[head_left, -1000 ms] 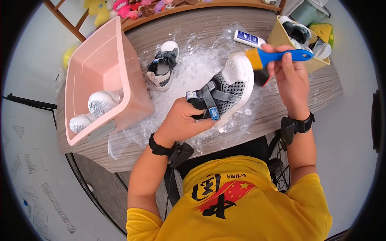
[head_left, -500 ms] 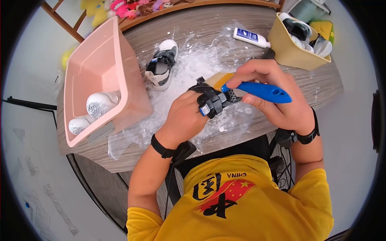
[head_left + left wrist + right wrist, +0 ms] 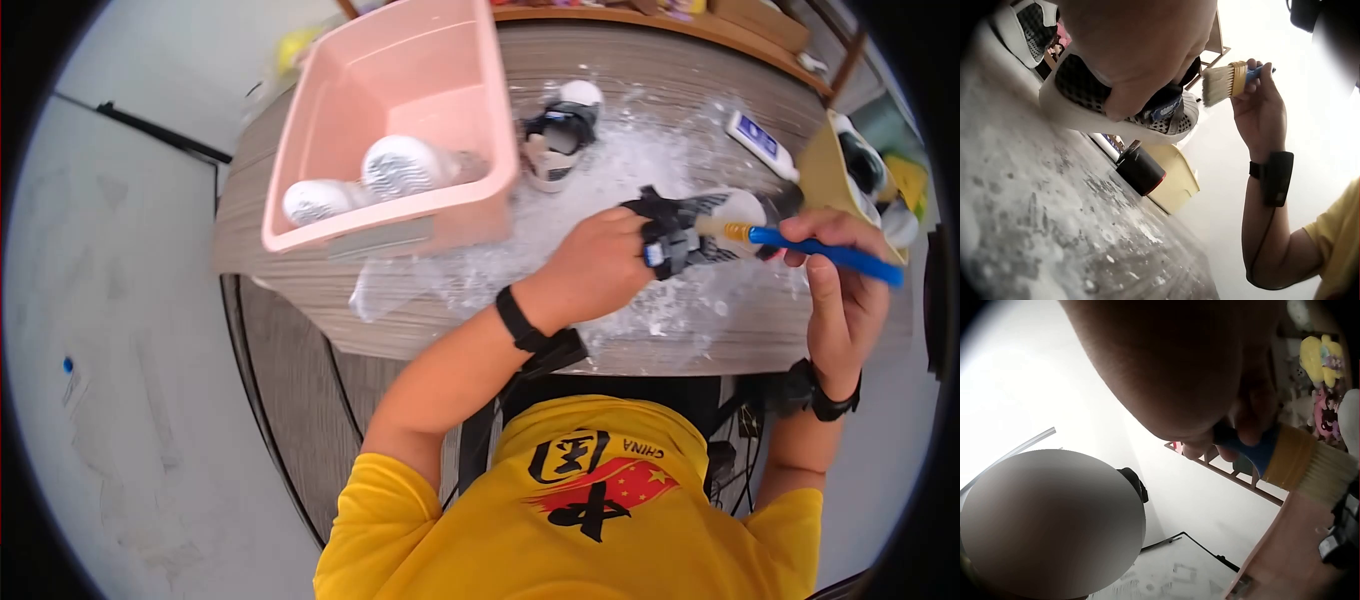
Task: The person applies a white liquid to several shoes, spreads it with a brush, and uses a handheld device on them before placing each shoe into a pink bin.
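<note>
The left hand grips a black-and-white sandal-like shoe by its heel and strap end, above the powdery white patch on the table. In the left wrist view the thumb presses on the side of the shoe. A blue-handled brush is pinched in the right hand, its pale bristles at the shoe's straps in the head view. The left wrist view shows the bristles close by the toe. A matching shoe stands on the table beside the pink bin.
The pink bin at the left holds two white-soled shoes. A white bottle with a blue label lies at the back right, near a yellow bin of shoes. A black cylinder stands beyond the held shoe.
The head view has swung, shifting the scene rightward. The brush came down from the toe to the straps, then its handle moved away to the right. The held shoe was tipped, its toe now pointing right.
</note>
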{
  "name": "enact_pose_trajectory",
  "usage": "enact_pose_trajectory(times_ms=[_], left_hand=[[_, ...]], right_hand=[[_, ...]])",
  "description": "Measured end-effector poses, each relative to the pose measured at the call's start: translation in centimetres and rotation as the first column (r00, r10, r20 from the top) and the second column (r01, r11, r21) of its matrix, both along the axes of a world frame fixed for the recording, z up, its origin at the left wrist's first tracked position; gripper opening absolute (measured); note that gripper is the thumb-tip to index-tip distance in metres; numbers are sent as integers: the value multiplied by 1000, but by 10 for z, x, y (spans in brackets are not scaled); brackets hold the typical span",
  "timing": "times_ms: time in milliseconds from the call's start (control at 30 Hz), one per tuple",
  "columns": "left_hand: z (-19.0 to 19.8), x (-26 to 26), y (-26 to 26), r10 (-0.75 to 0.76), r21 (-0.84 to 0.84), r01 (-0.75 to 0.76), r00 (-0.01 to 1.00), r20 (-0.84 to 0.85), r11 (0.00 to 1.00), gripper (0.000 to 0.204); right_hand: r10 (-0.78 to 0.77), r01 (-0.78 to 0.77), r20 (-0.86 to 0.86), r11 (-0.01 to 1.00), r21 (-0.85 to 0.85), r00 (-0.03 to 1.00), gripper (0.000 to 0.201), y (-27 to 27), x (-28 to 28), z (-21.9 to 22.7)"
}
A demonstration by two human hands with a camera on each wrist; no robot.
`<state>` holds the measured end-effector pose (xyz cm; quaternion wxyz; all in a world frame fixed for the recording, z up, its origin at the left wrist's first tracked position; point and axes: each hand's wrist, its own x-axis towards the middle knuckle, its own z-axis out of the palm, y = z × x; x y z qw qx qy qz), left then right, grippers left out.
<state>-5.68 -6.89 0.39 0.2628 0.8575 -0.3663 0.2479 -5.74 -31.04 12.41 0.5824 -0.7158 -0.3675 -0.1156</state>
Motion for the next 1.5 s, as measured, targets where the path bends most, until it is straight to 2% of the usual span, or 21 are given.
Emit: enact_pose_trajectory(times_ms=[67, 167, 200, 300, 333, 400, 500, 533, 633, 667, 733, 800, 900, 933, 967, 1033, 1167, 1267, 1367, 1433, 1500], left_hand=[[2, 2, -3, 19, -52, -20, 1000, -23, 998, 30], [4, 2, -8, 26, -125, -21, 999, 40, 992, 30], [7, -1, -7, 27, -134, -32, 999, -42, 990, 29], [8, -2, -5, 36, 9, -35, 997, -71, 999, 28], [10, -4, -8, 63, -99, -74, 992, -105, 992, 24], [13, -6, -10, 69, -70, -80, 987, -143, 994, 24], [10, -6, -7, 26, 29, -23, 994, -109, 999, 27], [8, -6, -7, 4, 72, 3, 996, -85, 997, 29], [9, -6, -8, -34, 59, 39, 996, -79, 998, 30], [9, -6, -9, -37, 54, 40, 998, -49, 998, 30], [9, -4, -11, -46, 42, 45, 999, 11, 998, 28], [11, -7, -10, -52, 126, 58, 997, -57, 990, 27], [12, -9, -9, -62, 190, 75, 995, -74, 979, 27], [11, -9, -9, -66, 201, 78, 996, -67, 977, 27], [11, -9, -9, -69, 165, 79, 996, -63, 983, 27], [9, -8, -10, -70, 90, 75, 996, -55, 993, 27], [11, -10, -10, -79, 148, 87, 995, -62, 985, 29], [10, -11, -12, -82, 152, 90, 995, -58, 984, 32], [12, -12, -15, -114, 164, 120, 992, -46, 979, 35], [13, -13, -15, -113, 183, 121, 992, -54, 976, 37], [16, -12, -17, -114, 124, 115, 993, -18, 986, 38]], right_hand=[[-17, 17, 14, 999, -39, 1000, 20, 1, 3, -3], [22, -18, 22, 987, -157, 1000, 19, 4, 7, -8], [60, -56, 18, 985, -163, 998, 21, 7, 8, -11], [130, -127, -8, 953, -277, 991, 22, 10, 8, -11], [134, -132, -14, 942, -310, 991, 22, 9, 7, -9], [118, -112, -5, 929, -353, 993, 25, 10, 7, -5], [114, -143, -155, 971, -194, 981, 30, 9, 6, -10], [113, -141, -126, 960, -242, 986, 33, 5, 7, -8], [54, -95, -227, 980, -174, 972, 31, -2, 6, 3], [77, -101, -157, 983, -151, 985, 31, -4, 9, 3], [55, -67, -157, 995, -74, 986, 31, 0, 9, 7], [38, -40, -186, 999, -4, 982, 31, 10, 6, 9], [120, -154, -294, 983, -96, 948, 29, 15, 10, 3], [105, -151, -248, 973, -176, 963, 29, 14, 13, 1], [94, -143, -199, 957, -254, 976, 29, 13, 17, -1], [46, -143, -321, 947, -286, 946, 31, 11, 17, 4], [-49, -41, -325, 963, -265, 945, 32, 7, 19, 3], [-188, 93, -259, 936, -339, 947, 33, 4, 17, 12], [-274, 197, -222, 928, -318, 936, 32, 1, 17, 18], [-291, 220, -206, 925, -309, 934, 32, -2, 17, 24], [-271, 216, -202, 942, -255, 941, 32, -6, 19, 25]])
